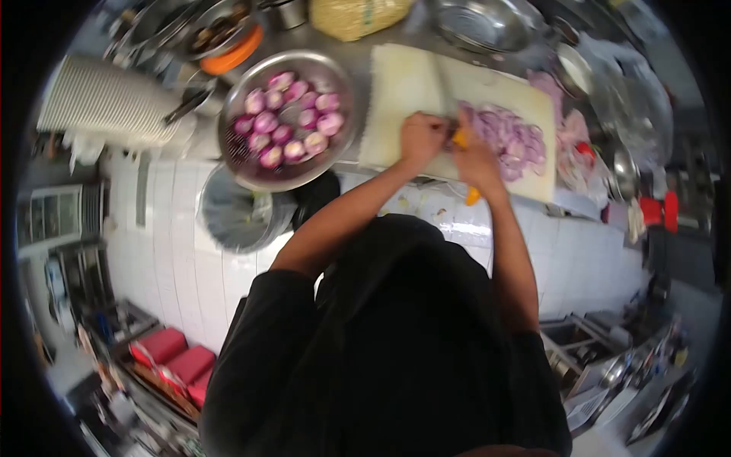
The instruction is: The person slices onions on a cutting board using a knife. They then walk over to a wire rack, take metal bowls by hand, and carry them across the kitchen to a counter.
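Note:
A white cutting board (407, 84) lies on the steel counter. My right hand (477, 156) is wrapped round the yellow handle of a knife (473, 196) over the board. Close beside it, my left hand (423, 139) is closed with its fingers bent down; what it holds, if anything, is hidden under the fingers. Sliced purple onions (512, 141) are spread on the board to the right of my right hand. Left of the board stands a steel colander (339, 84) with several peeled whole onions (266, 122).
Below the colander is a bin (236, 209) with a clear liner. At the back are a yellow bag (358, 17), a steel bowl (487, 23) and an orange container (232, 55). Plastic bags (580, 156) lie right of the board. Stacked pale trays (106, 99) stand far left.

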Tool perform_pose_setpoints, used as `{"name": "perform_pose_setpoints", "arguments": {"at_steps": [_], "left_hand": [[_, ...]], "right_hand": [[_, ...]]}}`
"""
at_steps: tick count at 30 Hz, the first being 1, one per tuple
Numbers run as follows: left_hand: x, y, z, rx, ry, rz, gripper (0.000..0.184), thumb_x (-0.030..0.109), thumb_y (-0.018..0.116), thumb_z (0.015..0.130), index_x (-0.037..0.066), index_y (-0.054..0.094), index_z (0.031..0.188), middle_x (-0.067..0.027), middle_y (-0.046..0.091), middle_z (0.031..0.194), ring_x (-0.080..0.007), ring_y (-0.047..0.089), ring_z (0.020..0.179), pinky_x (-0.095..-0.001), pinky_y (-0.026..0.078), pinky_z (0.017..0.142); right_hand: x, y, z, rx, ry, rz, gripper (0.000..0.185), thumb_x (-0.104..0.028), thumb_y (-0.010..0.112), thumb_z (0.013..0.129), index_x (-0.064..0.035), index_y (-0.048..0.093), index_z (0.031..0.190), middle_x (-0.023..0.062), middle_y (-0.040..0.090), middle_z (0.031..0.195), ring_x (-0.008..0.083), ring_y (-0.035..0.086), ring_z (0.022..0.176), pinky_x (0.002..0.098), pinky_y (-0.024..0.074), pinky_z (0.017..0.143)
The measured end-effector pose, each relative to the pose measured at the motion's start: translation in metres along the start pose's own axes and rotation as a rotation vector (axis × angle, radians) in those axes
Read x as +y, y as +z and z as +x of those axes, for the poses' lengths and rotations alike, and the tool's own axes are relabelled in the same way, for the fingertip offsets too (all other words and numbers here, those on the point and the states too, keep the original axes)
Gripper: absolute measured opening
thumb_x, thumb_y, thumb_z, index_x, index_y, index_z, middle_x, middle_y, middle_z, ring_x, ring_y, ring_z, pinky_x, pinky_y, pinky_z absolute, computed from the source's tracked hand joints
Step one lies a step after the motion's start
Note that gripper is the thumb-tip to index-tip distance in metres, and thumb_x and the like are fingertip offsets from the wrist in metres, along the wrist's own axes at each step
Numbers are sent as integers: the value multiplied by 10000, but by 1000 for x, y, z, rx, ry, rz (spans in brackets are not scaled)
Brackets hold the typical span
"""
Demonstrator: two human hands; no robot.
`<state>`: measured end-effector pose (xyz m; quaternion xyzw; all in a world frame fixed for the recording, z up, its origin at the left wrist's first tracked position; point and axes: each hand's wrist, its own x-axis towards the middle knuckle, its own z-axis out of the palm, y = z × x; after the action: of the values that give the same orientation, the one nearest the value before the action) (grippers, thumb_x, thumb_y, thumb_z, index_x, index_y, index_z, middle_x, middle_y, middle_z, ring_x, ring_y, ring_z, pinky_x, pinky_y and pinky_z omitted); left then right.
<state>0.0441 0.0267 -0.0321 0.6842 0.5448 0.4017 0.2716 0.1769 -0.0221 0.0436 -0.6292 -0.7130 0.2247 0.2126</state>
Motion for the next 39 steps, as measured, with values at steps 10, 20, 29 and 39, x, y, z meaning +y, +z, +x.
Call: {"name": "perform_pose_setpoints", "arguments": {"at_steps": [10, 20, 29, 39], "left_hand": [[64, -117, -45, -41, -46, -224, 178, 96, 713, 791, 11, 730, 946, -137, 680, 883, -225, 678, 728, -335, 536, 680], [-47, -244, -58, 328, -15, 558, 379, 102, 758, 675, 92, 720, 1052, -163, 635, 1030, -350, 578, 1004, -430, 483, 903], [-89, -271, -41, 125, -129, 826, 494, 149, 761, 653, 108, 665, 1136, -168, 617, 1071, -362, 590, 990, -436, 510, 846], [46, -174, -27, 163, 138, -28, 455, 145, 815, 657, 33, 658, 1069, -134, 678, 910, -243, 671, 810, -331, 538, 737]], "right_hand": [[-32, 12, -50, -193, 258, 219, 708, -93, 534, 893, -212, 244, 1528, 281, 650, 1052, 454, 638, 929, 492, 500, 801], [22, -7, -43, -86, 182, 54, 714, -93, 533, 902, -259, 238, 1530, 253, 672, 965, 442, 649, 855, 480, 506, 757], [28, 1, -32, 88, -114, -45, 710, -98, 526, 903, -262, 238, 1531, 254, 663, 1011, 443, 640, 917, 478, 498, 797], [11, 9, -36, -99, 338, 72, 315, -187, 554, 899, 27, 466, 1113, 329, 640, 936, 503, 611, 909, 532, 473, 796]]}}
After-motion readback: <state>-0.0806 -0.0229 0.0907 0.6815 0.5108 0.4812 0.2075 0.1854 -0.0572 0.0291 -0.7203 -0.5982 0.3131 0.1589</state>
